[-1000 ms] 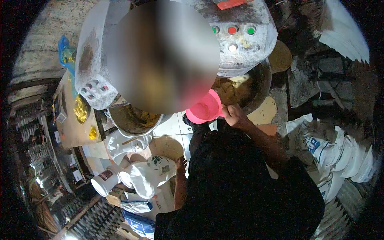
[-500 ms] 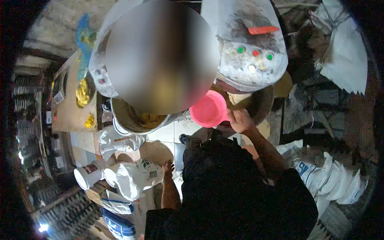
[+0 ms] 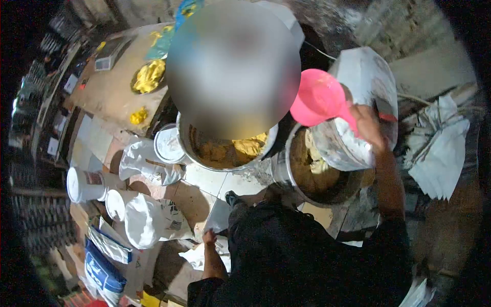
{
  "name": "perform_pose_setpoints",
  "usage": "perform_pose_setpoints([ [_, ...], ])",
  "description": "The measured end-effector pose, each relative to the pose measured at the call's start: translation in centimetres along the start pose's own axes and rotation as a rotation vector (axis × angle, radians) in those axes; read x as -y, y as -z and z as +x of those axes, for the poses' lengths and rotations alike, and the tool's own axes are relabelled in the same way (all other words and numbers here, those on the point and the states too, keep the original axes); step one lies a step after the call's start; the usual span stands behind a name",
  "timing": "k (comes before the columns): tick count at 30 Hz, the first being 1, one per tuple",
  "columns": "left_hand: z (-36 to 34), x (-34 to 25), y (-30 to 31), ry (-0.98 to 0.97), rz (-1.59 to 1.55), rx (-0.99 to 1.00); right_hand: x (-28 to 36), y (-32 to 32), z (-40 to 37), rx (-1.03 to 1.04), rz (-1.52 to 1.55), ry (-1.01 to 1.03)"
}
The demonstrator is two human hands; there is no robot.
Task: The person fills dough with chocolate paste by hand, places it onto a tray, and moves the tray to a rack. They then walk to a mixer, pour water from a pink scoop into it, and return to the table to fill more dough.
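My right hand [image 3: 367, 123] grips the handle of a pink plastic scoop [image 3: 317, 97], raised above and to the left of a round metal mixer bowl [image 3: 319, 176] that holds yellowish dough. A second metal bowl [image 3: 225, 148] with yellow dough stands to the left of it. My left hand [image 3: 208, 238] hangs low by my side, fingers loose, holding nothing, just above white sacks on the floor. A blurred patch covers the middle top of the view.
White sacks [image 3: 151, 220] and white buckets [image 3: 84, 184] lie on the tiled floor at the left. A brown table [image 3: 112, 92] with yellow dough lumps stands at the upper left. Folded white sacks [image 3: 442, 148] are stacked at the right. A blue-and-white bag [image 3: 105, 266] lies bottom left.
My right hand has lifted the pink scoop up and to the right, away from the bowl's rim. The view has swung, so both bowls now show more fully. My left hand stays low.
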State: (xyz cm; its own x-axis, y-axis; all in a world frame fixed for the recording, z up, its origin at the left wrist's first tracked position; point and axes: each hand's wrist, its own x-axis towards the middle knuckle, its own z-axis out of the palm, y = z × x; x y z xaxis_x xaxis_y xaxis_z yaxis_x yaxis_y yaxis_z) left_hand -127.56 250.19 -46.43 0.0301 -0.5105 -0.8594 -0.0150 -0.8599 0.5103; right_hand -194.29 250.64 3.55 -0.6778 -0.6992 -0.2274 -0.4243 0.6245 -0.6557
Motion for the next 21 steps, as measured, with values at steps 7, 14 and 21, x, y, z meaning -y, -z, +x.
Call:
perform_pose_setpoints([
  [7,-1.7,4.9,7.7,0.221,-0.169,-0.167,12.8,-1.5,7.8,0.032,0.079,0.032],
  [14,-1.4,1.8,13.9,0.165,-0.294,-0.288,21.5,-8.7,15.3,-0.009,0.261,0.014],
  [21,-0.7,-1.7,20.4,-0.004,-0.397,-0.380,23.2,-12.5,23.7,-0.044,0.316,0.048],
])
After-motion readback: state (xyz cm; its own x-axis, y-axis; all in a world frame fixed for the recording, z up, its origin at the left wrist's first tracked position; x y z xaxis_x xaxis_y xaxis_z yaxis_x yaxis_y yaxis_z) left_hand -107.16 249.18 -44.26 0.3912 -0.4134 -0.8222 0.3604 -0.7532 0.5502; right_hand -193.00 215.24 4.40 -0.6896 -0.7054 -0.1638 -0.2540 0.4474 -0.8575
